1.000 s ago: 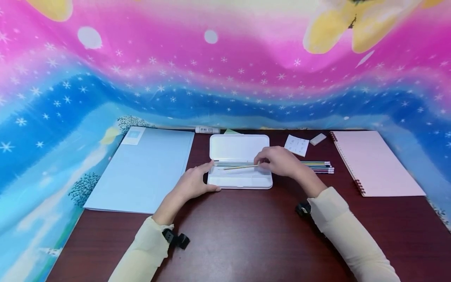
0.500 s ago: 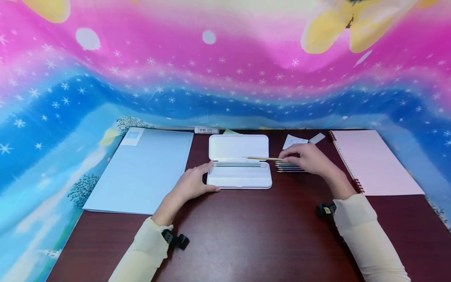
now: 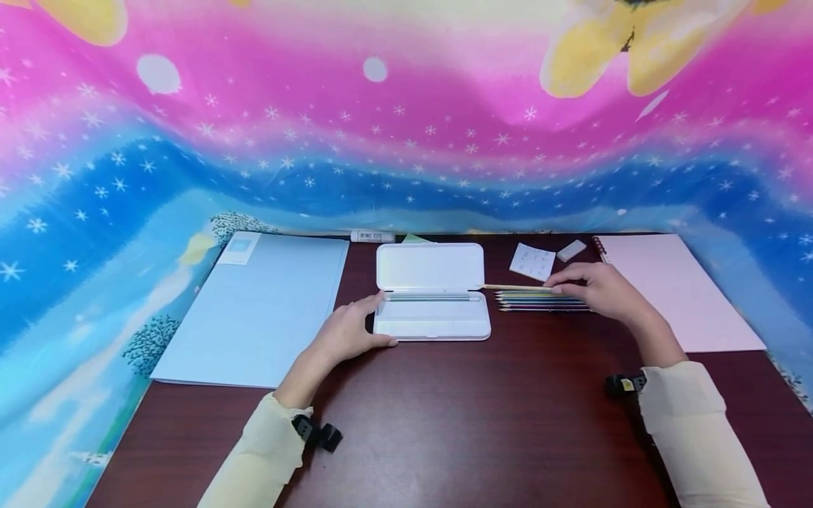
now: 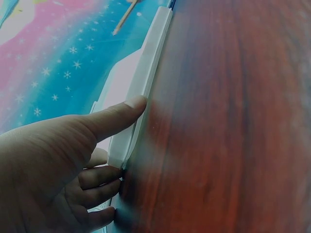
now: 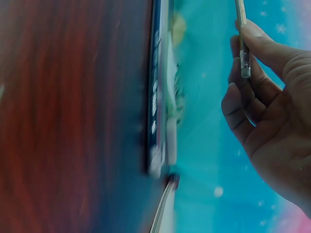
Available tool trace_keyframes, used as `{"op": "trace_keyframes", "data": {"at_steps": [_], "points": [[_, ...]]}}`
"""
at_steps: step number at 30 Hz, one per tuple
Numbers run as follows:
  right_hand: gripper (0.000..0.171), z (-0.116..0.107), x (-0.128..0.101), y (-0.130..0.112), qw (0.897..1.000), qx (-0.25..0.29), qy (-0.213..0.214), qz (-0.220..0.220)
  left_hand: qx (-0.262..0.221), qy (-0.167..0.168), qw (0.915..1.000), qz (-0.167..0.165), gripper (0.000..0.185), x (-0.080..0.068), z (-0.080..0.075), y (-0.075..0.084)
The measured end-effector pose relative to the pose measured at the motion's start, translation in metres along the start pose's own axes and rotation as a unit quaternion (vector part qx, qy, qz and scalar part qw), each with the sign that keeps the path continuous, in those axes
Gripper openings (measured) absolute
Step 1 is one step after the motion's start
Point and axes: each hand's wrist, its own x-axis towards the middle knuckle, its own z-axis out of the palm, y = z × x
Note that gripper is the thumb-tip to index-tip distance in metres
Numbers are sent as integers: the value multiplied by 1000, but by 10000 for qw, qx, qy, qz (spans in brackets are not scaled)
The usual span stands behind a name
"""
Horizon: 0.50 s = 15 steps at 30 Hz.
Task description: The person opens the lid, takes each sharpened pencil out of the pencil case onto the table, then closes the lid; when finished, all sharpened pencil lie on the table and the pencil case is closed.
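Note:
An open white pencil case [image 3: 432,328] stands at the middle of the table, its lid tipped back. Several pencils [image 3: 432,298] lie in its back section. At the case's left end, my left hand [image 3: 346,330] holds it, thumb at the front edge and fingers round the end. My right hand [image 3: 600,289] pinches a yellowish pencil [image 3: 514,287] near its eraser end, its point toward the case. In the right wrist view that pencil [image 5: 245,58] sits between thumb and fingers, raised off the table. Just under it lies a row of pencils [image 3: 527,302], partly hidden by the hand.
A light blue folder [image 3: 254,310] lies at the left and a pink spiral notebook [image 3: 692,296] at the right. Behind are a small printed paper [image 3: 532,261], a white eraser [image 3: 571,250] and a white tube [image 3: 372,236]. A patterned cloth [image 3: 406,127] hangs at the back.
My right hand has lifted the yellowish pencil out of the case and carried it right, above the row of pencils. My left hand keeps its place on the case.

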Motion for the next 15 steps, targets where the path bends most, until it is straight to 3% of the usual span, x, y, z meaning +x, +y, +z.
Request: {"op": "trace_keyframes", "data": {"at_steps": [7, 15], "points": [[16, -8, -18, 18, 9979, 163, -149, 606, -28, -12, 10000, -3, 99, 0, 0, 0], [15, -8, -27, 31, 9941, 232, -341, 1001, 6, 13, 10000, 6, 99, -1, -1, 0]]}}
